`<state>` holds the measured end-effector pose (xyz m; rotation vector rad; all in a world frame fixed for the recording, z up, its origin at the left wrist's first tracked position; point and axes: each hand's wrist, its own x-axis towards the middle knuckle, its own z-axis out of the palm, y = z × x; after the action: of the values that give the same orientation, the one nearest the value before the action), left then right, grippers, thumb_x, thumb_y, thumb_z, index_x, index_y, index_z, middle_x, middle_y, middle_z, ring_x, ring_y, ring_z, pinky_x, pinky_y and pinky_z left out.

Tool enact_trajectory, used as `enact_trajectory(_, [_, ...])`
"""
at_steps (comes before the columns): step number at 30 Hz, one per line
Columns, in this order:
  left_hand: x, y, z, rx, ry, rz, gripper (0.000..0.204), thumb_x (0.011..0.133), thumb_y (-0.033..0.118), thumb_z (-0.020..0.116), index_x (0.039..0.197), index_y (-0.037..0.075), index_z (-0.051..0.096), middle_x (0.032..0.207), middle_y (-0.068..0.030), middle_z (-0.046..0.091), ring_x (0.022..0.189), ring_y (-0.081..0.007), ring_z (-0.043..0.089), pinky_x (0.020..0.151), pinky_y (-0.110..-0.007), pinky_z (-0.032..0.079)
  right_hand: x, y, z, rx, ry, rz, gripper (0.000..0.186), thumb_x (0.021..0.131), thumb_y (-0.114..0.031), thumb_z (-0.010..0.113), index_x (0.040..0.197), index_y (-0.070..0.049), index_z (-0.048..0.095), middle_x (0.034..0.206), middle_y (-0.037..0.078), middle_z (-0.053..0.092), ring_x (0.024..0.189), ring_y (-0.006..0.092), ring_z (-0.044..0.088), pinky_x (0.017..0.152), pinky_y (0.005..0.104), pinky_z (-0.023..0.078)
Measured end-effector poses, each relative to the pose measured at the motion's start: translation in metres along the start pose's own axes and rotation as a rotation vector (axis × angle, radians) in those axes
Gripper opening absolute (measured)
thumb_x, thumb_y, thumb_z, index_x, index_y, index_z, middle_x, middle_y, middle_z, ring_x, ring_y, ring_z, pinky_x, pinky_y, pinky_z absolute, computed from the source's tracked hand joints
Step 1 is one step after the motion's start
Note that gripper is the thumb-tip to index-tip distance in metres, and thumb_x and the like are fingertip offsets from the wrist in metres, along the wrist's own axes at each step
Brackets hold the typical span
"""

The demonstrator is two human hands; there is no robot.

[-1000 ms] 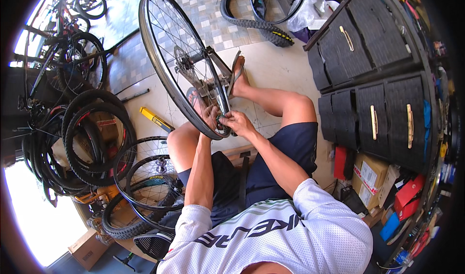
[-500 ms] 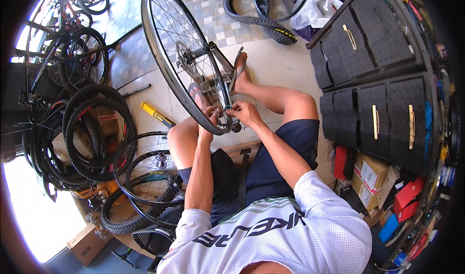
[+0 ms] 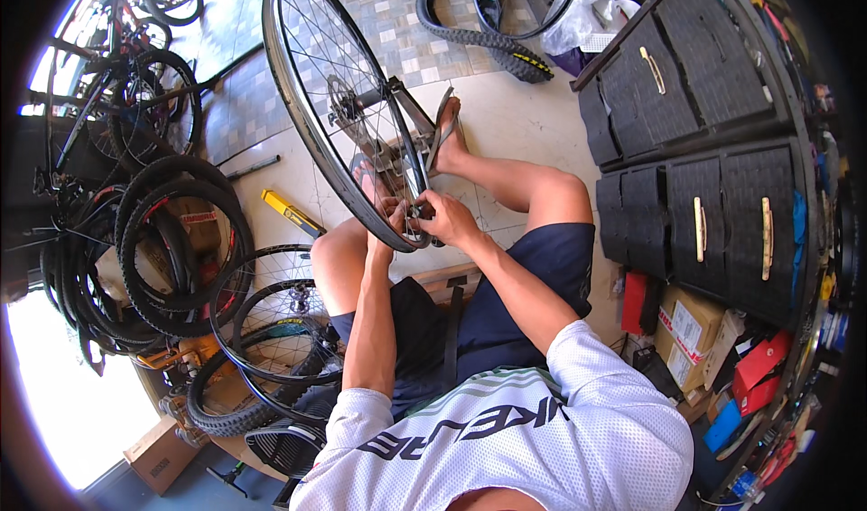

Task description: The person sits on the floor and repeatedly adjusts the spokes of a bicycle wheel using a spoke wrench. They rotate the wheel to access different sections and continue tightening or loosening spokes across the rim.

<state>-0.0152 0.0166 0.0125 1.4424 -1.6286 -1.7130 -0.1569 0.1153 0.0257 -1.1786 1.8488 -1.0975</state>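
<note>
A spoked bicycle wheel (image 3: pixel 307 86) stands upright in a metal stand (image 3: pixel 406 136) on the floor between my feet. My left hand (image 3: pixel 390 215) reaches through near the rim's lower edge, fingers curled against the rim and spokes. My right hand (image 3: pixel 444 218) is closed on a small tool at a spoke by the rim, close beside the left hand. Whether the left hand grips a spoke is hard to tell. I sit on a low wooden seat (image 3: pixel 442 281), knees apart.
A pile of tyres (image 3: pixel 172 240) and spare wheels (image 3: pixel 280 330) lies on my left, with a yellow tool (image 3: pixel 289 211) on the floor. Dark drawer cabinets (image 3: pixel 713 204) stand on the right, boxes (image 3: pixel 695 330) below them. A knobby tyre (image 3: pixel 488 41) lies ahead.
The view has shifted slightly. Both hands stay at the rim's lower edge; my right hand has turned a little at the spoke.
</note>
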Motion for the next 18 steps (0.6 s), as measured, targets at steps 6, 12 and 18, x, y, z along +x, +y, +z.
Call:
enact_trajectory(6, [0.006,-0.011,-0.008,-0.041,-0.027,0.017,0.028,0.093,0.027,0.069,0.098,0.000,0.068,0.078,-0.0043,0.067,0.065,-0.0103,0.061,0.060,-0.025,0.051,-0.001,0.008,0.008,-0.069,0.033,-0.138,0.039,0.081,-0.030,0.073,0.109,-0.002,0.067,0.099,0.016,0.070,0.094,0.0329,0.065,0.082,0.0403,0.051])
enact_trajectory(12, [0.002,-0.006,-0.014,0.007,-0.046,0.078,0.020,0.094,0.021,0.068,0.095,0.001,0.067,0.079,-0.0011,0.065,0.068,-0.0094,0.059,0.064,-0.026,0.050,0.004,0.018,0.012,0.257,-0.043,0.078,0.032,0.088,-0.020,0.067,0.115,-0.002,0.067,0.092,0.010,0.072,0.083,0.0159,0.066,0.076,0.0321,0.053])
enact_trajectory(18, [-0.003,0.006,-0.004,-0.172,-0.144,-0.004,0.023,0.094,0.024,0.068,0.095,0.001,0.065,0.078,-0.0016,0.065,0.066,-0.0090,0.057,0.059,-0.024,0.046,0.007,0.032,0.009,0.128,0.025,0.137,0.032,0.085,-0.016,0.071,0.114,-0.003,0.064,0.086,0.007,0.069,0.082,0.0159,0.065,0.076,0.0321,0.053])
